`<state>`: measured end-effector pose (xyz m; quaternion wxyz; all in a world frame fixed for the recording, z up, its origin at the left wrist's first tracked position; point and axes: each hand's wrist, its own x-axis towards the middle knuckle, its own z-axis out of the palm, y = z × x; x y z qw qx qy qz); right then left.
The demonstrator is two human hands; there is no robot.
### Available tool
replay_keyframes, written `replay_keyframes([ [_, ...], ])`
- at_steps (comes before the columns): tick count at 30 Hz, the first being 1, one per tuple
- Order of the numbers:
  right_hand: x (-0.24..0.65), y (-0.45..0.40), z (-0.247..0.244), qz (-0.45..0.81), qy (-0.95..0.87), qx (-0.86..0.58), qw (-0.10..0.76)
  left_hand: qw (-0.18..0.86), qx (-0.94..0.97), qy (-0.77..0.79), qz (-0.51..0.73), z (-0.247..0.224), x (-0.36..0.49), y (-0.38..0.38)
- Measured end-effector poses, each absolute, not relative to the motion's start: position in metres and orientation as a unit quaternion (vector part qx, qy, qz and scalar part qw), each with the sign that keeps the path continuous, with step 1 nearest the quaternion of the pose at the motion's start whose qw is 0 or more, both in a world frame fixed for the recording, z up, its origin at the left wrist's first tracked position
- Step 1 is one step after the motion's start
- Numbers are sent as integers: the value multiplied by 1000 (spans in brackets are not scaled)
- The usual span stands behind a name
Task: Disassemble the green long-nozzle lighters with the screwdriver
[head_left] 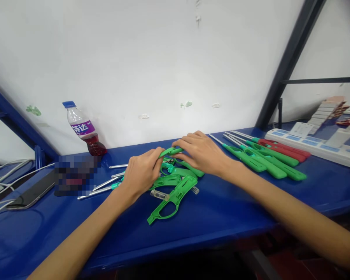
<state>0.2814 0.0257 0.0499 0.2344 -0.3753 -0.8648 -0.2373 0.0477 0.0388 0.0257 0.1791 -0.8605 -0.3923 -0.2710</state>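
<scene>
Both hands meet over a pile of green lighter parts on the blue table. My left hand (pixel 141 171) is closed on one end of a green plastic piece (pixel 169 151); my right hand (pixel 202 152) pinches its other end. Beneath them lie green casing halves, one of them (pixel 175 200) nearest the table's front edge with its hollow side up. A small clear tank (pixel 160 195) rests beside that casing. Metal rods (pixel 100 190) stick out to the left of the pile, partly behind my left wrist.
Green and red long lighters (pixel 268 163) lie at the right, beside a white power strip (pixel 315 146). A bottle of dark red drink (pixel 83 130) stands at the back left, near a phone (pixel 32 190) and white cables (pixel 10 175). A white wall (pixel 163 70) rises behind the table (pixel 221 217).
</scene>
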Motion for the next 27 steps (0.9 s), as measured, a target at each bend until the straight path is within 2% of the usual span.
replay_keyframes([
  [4, 295, 20, 65, -129, -907, -365, 168, 214, -884, -342, -238, 27, 40, 45],
  [9, 307, 16, 61, -115, -913, -374, 119, 241, -912, -257, -208, 33, 54, 41],
  [12, 311, 19, 48, -94, -911, -381, 123, 278, -904, -257, -198, 31, 61, 40],
  [18, 312, 17, 28, -87, -898, -394, 173, 216, -920, -271, -186, 20, 59, 37],
  [22, 312, 18, 28, -87, -882, -408, 221, 197, -916, -281, -207, 20, 57, 36],
  [27, 310, 26, 28, -60, -877, -415, 234, 197, -921, -286, -179, 25, 53, 41],
])
